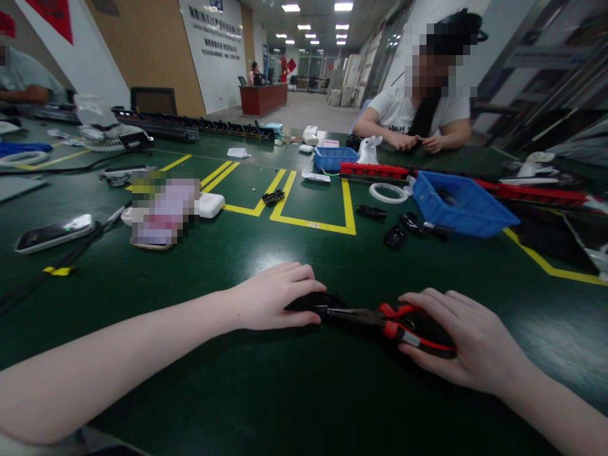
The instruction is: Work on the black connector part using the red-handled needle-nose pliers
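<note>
My left hand [280, 296] is closed around a small black part [308, 301], fingers on its far side and thumb on the near side; its exact kind is hard to make out. My right hand [465, 335] grips the red and black handles of long-nose pliers [389, 320]. The jaws point left and their tips meet the right end of the black part. Both hands are low over the dark green table [294, 386]. Farther off lie several black pieces, among them one black piece [273, 197] by the yellow tape and another [371, 212] right of it.
A blue bin [460, 202] stands at the right, a smaller blue bin [335, 157] behind it. A white ring [388, 193] and red strips [375, 170] lie nearby. At the left are a phone [164, 209], a white case [209, 204] and a device [56, 233]. A person [427, 107] sits opposite.
</note>
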A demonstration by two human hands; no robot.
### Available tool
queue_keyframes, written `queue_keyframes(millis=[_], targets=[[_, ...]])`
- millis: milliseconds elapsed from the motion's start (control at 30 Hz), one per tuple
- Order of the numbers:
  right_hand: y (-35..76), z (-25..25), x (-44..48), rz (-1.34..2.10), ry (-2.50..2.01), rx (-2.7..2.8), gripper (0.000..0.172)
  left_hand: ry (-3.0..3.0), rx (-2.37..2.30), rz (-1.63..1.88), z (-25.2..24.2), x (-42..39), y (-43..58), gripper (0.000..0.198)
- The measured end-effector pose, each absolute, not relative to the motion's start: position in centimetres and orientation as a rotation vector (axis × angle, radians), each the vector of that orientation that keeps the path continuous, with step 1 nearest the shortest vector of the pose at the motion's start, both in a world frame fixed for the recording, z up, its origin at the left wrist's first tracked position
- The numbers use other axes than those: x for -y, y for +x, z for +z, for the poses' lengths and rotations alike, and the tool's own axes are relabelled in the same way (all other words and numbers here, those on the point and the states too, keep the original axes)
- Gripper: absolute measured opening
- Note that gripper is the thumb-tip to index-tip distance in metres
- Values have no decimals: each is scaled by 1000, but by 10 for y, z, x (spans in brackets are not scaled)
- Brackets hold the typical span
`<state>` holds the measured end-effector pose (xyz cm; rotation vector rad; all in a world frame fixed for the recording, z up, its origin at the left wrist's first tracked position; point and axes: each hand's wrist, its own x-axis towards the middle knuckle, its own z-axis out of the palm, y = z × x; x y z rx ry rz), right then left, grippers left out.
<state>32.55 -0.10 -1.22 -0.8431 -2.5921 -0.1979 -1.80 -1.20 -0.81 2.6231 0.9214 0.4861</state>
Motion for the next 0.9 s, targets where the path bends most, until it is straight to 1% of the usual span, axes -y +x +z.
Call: queue_keyframes(millis=[433, 567, 700, 900], targets=[[321, -14, 9, 56, -1031, 2525, 42, 2622, -911, 412, -7, 9, -17, 38], [321, -15, 7, 64, -1010, 2541, 40, 2628, -902, 412, -7, 9, -16, 37], [322, -15, 4, 27, -936, 2595, 42, 2640, -905, 412, -7, 9, -16, 38], [324, -16, 5, 19, -1002, 2563, 42, 2647, -892, 439, -8, 9, -16, 38]])
